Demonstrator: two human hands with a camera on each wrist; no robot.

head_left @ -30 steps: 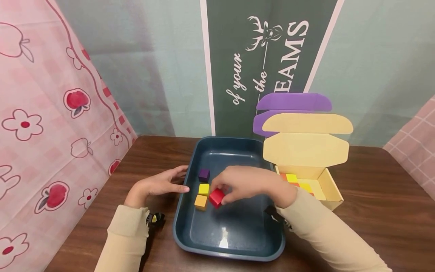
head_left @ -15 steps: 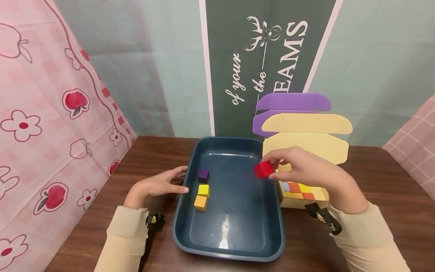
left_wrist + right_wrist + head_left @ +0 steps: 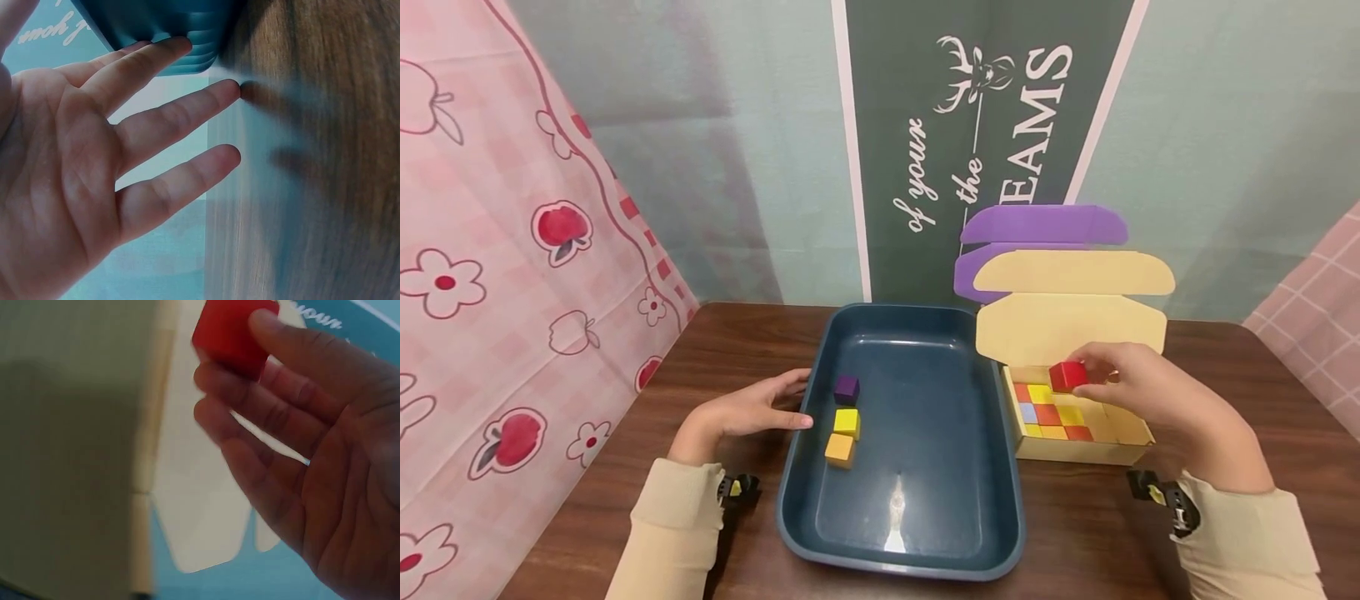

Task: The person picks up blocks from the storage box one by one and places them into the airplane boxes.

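Observation:
Between thumb and fingers, my right hand (image 3: 1138,379) pinches a red cube (image 3: 1067,377) above the pale yellow box (image 3: 1075,452). The right wrist view shows the same red cube (image 3: 232,337) at the fingertips. Inside the box lie several cubes in rows, red, yellow, orange and light blue. My left hand (image 3: 748,410) rests at the left rim of the dark blue tray (image 3: 947,483), its fingers spread and straight in the left wrist view. In the tray sit a purple cube (image 3: 847,390), a yellow cube (image 3: 847,423) and an orange cube (image 3: 839,451).
The box's lid (image 3: 1071,325) stands raised at the back. Behind it rises a purple lid (image 3: 1045,225), its lower part hidden. Tray and box stand side by side on a brown wooden table (image 3: 737,342). Cloths (image 3: 760,150) hang behind and at the sides.
My right hand has lifted the red cube out of the tray and carried it right, over the yellow box. The left hand has stayed at the tray's rim.

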